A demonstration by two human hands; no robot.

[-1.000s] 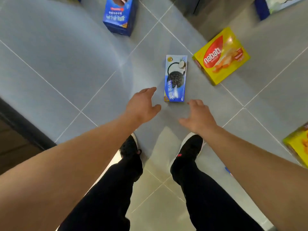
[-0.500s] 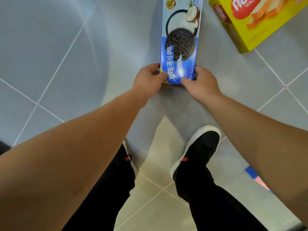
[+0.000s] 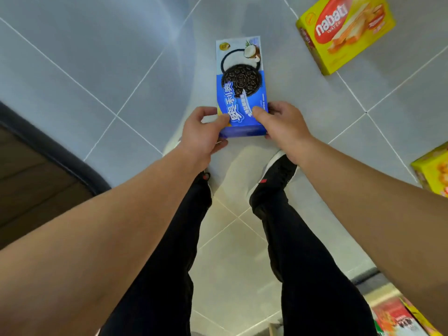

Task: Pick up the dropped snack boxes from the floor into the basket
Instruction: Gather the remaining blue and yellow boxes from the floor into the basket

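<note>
Fingers of both hands are curled around the near end of the blue Oreo box (image 3: 240,86), which is pinched between the left hand (image 3: 202,132) at its 8 o'clock corner and the right hand (image 3: 282,122) at its 4 o'clock corner, thumbs laid on the printed face. A grip at both sides of one short end seems to have been chosen so that the long, flat carton can be kept level and prevented from twisting. Whether its far end is resting on the grey tiled floor (image 3: 101,57) or is clear of it cannot be told. Toward 1 o'clock from the held box, well apart, a yellow Nabati wafer box (image 3: 344,32) is left lying on the tiles, and another yellow box (image 3: 434,173) is cut off by the frame edge at 3 o'clock. Black shoes are planted just below the hands. No basket can be seen, so the carry and the drop-off are judged as not yet done, and more boxes remain to be collected.
</note>
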